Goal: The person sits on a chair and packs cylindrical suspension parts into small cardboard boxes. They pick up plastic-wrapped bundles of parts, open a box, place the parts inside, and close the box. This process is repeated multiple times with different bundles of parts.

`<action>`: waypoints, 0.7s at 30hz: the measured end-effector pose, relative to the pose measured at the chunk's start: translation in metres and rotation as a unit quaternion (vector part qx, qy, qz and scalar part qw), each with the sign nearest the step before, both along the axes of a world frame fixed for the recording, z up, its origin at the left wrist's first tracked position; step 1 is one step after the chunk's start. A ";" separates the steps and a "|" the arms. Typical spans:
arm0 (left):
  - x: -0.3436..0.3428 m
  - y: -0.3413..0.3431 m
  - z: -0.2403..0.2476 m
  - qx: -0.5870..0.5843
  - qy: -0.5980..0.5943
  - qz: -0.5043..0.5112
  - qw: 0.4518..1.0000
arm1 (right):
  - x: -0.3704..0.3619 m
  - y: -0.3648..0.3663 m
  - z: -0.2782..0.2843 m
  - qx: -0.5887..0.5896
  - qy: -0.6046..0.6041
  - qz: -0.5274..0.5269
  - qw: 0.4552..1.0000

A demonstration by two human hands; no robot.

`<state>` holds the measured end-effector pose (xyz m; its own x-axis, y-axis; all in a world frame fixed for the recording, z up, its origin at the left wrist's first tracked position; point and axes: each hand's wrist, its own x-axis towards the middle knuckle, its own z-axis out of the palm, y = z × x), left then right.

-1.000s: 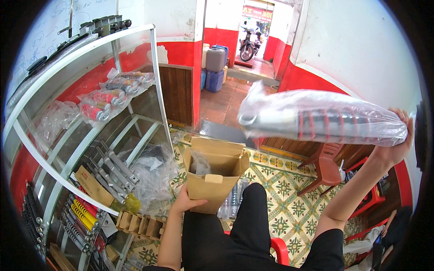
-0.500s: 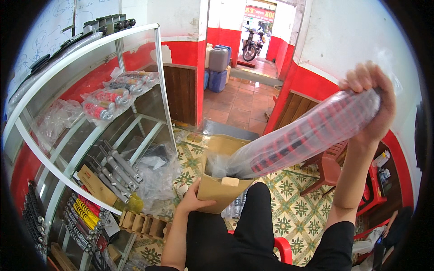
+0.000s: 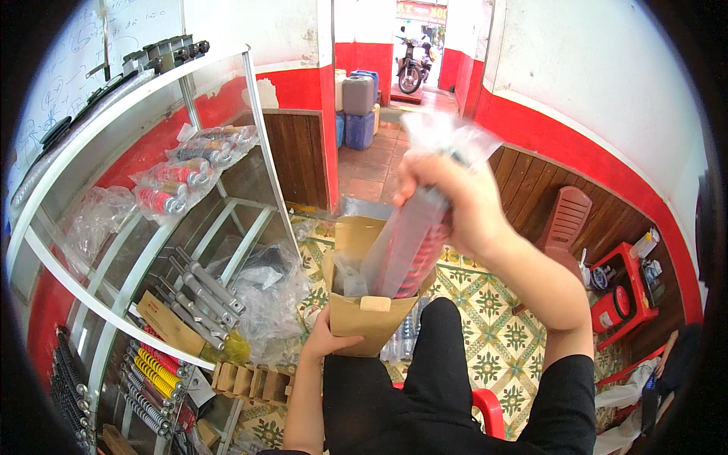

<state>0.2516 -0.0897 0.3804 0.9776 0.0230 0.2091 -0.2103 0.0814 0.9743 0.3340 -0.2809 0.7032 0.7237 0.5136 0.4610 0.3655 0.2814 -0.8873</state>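
Observation:
My right hand (image 3: 459,193), slightly blurred, is closed around the upper end of a shock absorber (image 3: 415,258) with a red spring, wrapped in clear plastic. The wrapped piece stands tilted, its lower end inside an open brown cardboard box (image 3: 368,322), where the box wall hides it. Loose plastic film sticks out above my fist. With my left hand (image 3: 327,339) I grip the near left side of the box, which sits over my lap with its flap up at the back. Another item in plastic (image 3: 350,280) shows inside the box.
On the left, a glass-shelved rack (image 3: 163,220) holds bagged shock absorbers (image 3: 173,182), grey metal tubes (image 3: 201,292) and coloured springs (image 3: 155,371). Small cardboard boxes (image 3: 254,381) stand beside it. A brown plastic chair (image 3: 565,220) and a red stool (image 3: 633,288) are at right. Plastic drums (image 3: 358,97) stand by the doorway.
My right hand has swung left and inward, bringing the wrapped shock absorber from a long slant to a steeper angle over the box, its lower end now inside. My left hand stays on the box.

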 end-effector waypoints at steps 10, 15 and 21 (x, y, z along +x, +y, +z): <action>-0.012 0.011 0.008 -0.026 -0.016 0.004 1.000 | 0.004 0.027 -0.062 -0.161 -0.042 0.144 0.976; -0.008 0.010 0.001 -0.039 -0.013 -0.002 0.999 | 0.022 0.026 -0.095 -0.206 -0.291 0.075 0.931; -0.006 0.006 0.002 -0.061 0.015 -0.012 0.998 | 0.019 0.014 -0.102 -0.291 -0.322 0.119 0.893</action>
<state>0.2452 -0.0836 0.3825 0.9840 0.0221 0.1770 -0.1778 0.2041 0.9627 0.3527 -0.2665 0.6015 0.2430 0.9053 0.3484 0.8445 -0.0206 -0.5352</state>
